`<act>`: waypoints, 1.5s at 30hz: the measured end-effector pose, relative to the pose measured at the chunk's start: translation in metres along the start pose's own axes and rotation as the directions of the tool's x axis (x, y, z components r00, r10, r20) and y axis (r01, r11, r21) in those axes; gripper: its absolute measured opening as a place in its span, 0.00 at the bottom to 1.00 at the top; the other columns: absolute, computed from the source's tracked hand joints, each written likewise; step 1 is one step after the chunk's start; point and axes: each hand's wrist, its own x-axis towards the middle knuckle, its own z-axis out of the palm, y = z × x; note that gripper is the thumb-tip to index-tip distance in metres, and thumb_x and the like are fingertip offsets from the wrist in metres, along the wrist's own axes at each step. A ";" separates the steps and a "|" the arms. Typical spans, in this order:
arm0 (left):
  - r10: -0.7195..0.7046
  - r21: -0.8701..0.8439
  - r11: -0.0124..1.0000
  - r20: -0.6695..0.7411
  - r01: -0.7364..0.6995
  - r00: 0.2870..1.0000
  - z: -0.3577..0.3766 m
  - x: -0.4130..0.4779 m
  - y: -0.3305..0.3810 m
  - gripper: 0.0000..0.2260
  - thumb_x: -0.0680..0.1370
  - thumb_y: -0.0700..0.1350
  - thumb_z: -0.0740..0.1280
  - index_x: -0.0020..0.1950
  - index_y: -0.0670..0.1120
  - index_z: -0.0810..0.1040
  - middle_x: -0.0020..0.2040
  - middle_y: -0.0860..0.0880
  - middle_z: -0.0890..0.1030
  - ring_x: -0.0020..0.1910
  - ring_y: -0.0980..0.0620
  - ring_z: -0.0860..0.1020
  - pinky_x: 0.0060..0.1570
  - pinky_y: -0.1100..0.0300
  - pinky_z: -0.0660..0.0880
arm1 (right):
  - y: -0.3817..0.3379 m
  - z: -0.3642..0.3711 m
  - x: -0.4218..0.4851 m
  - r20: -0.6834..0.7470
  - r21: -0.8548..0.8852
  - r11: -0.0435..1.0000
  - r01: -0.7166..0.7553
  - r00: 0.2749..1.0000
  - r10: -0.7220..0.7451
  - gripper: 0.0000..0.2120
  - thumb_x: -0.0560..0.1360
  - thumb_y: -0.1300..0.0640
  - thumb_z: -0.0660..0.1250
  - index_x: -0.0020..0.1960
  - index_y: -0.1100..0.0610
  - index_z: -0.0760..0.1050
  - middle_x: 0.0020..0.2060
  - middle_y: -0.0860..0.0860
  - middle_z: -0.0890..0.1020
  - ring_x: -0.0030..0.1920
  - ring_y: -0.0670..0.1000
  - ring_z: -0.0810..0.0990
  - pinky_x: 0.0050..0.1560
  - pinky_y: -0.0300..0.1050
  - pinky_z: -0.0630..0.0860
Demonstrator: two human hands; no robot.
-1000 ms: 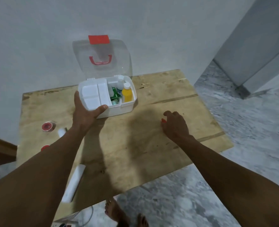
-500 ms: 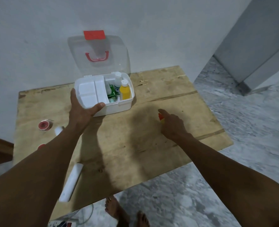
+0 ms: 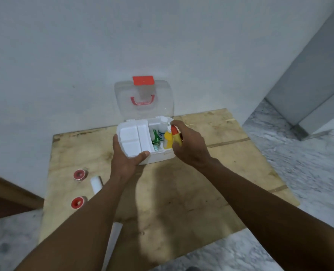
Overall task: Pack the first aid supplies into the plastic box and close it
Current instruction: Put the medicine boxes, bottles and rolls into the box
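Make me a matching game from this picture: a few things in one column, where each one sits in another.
Things:
1. small yellow tube with orange cap
2. clear plastic lid with red latch
3. two red-centred tape rolls
4. white plastic box

Places:
A. standing open against the wall
B. held by the left hand
C. on the wooden table's left side
D. in the right hand

Pairs: 1-D, 2-A, 3-C, 4-B

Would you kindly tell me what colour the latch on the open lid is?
The latch is red-orange, topping the clear lid; seen in the head view.

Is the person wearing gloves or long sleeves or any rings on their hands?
No. The left hand and the right hand are bare, with no gloves. Both forearms are uncovered, with no sleeves in view. I see no rings, watch or bracelets.
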 end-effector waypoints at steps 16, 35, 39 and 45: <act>0.040 -0.057 0.998 -0.017 -0.040 0.999 0.001 -0.001 0.006 0.45 0.65 0.51 0.82 0.74 0.52 0.58 0.64 0.55 0.72 0.62 0.53 0.71 0.54 0.56 0.75 | -0.009 0.045 0.020 -0.145 0.050 0.992 0.112 0.984 -0.104 0.14 0.73 0.62 0.72 0.57 0.58 0.74 0.42 0.56 0.84 0.39 0.58 0.83 0.41 0.50 0.82; -0.005 -0.025 1.000 -0.028 0.005 1.000 0.002 -0.004 0.012 0.44 0.67 0.46 0.80 0.75 0.52 0.57 0.62 0.56 0.68 0.60 0.56 0.68 0.45 0.74 0.67 | -0.011 0.059 0.032 -0.026 -0.103 0.995 0.021 0.999 -0.024 0.18 0.72 0.65 0.71 0.59 0.58 0.71 0.45 0.57 0.82 0.42 0.61 0.80 0.42 0.44 0.73; -0.011 -0.022 1.000 -0.025 0.010 1.000 0.003 -0.004 0.012 0.44 0.67 0.46 0.80 0.75 0.52 0.57 0.61 0.56 0.68 0.59 0.56 0.68 0.44 0.74 0.66 | -0.011 0.064 0.030 -0.036 -0.107 0.994 0.033 0.999 -0.037 0.20 0.70 0.64 0.73 0.60 0.57 0.71 0.47 0.57 0.83 0.44 0.59 0.83 0.45 0.54 0.83; -0.012 -0.021 1.000 -0.021 0.011 1.000 0.001 -0.003 0.008 0.45 0.67 0.48 0.81 0.76 0.53 0.56 0.62 0.57 0.69 0.60 0.54 0.69 0.51 0.63 0.71 | -0.008 0.058 0.033 0.045 -0.147 0.988 -0.043 0.998 0.050 0.03 0.73 0.66 0.67 0.46 0.64 0.75 0.39 0.60 0.83 0.34 0.58 0.71 0.37 0.46 0.71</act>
